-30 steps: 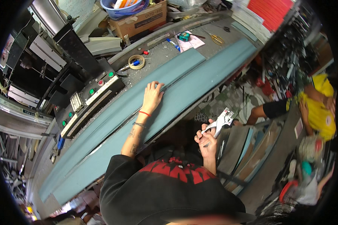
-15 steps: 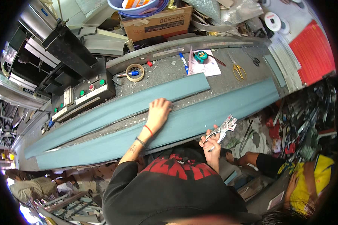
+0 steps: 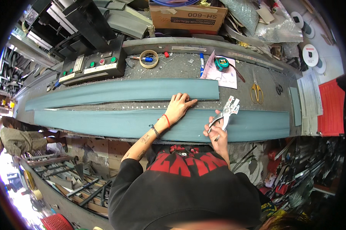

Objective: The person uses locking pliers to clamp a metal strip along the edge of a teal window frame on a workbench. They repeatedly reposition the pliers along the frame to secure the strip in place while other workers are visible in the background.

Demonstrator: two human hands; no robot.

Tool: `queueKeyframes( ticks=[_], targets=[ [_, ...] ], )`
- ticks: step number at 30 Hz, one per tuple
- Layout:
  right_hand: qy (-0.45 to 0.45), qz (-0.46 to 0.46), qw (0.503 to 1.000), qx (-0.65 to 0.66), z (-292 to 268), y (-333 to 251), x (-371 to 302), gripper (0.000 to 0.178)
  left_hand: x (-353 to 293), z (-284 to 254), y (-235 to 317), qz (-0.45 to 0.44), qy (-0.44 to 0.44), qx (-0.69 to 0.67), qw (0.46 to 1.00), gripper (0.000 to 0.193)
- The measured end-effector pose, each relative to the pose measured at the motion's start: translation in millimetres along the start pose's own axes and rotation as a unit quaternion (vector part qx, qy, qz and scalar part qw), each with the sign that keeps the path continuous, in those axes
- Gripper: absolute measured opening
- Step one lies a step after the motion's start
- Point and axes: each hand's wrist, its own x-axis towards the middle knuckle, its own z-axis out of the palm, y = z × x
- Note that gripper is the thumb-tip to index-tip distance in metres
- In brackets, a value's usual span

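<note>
My right hand grips silver hand punch pliers, jaws upward, over the near bundle of long grey-green slats. Fine parallel lines along that bundle suggest several layers. My left hand lies palm down across the narrow gap, its fingertips at the near edge of the far bundle of grey-green slats. Those fingers look spread and appear to hold nothing, though their tips are partly hidden. A red cord and a dark band circle my left wrist.
Along the bench's back lie a tape roll, a blue marker, a teal tape measure on paper, and yellow-handled scissors. A black machine with green buttons stands at left. Behind rises a cardboard box.
The view has turned, so the slats now run nearly level across it. My left hand remains near the gap, its index finger more extended. The pliers stay in my right hand.
</note>
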Motion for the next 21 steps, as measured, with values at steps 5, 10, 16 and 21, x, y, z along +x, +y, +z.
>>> queueKeyframes(
  ticks=[5,10,16,21],
  targets=[
    [-0.028,0.041,0.999,-0.001,-7,-10,18,0.064,9,4,8,-0.048,0.026,0.008,0.998,0.023],
    [-0.046,0.051,0.997,-0.017,-14,-6,35,0.067,26,12,17,-0.086,0.032,0.094,0.991,0.009],
    [-0.053,-0.004,0.996,-0.076,-12,4,51,0.068,36,1,20,-0.117,0.038,-0.013,0.992,0.008],
    [-0.080,-0.058,0.987,-0.124,-9,8,57,0.066,45,-20,14,-0.118,-0.006,-0.118,0.986,0.007]
  ],
)
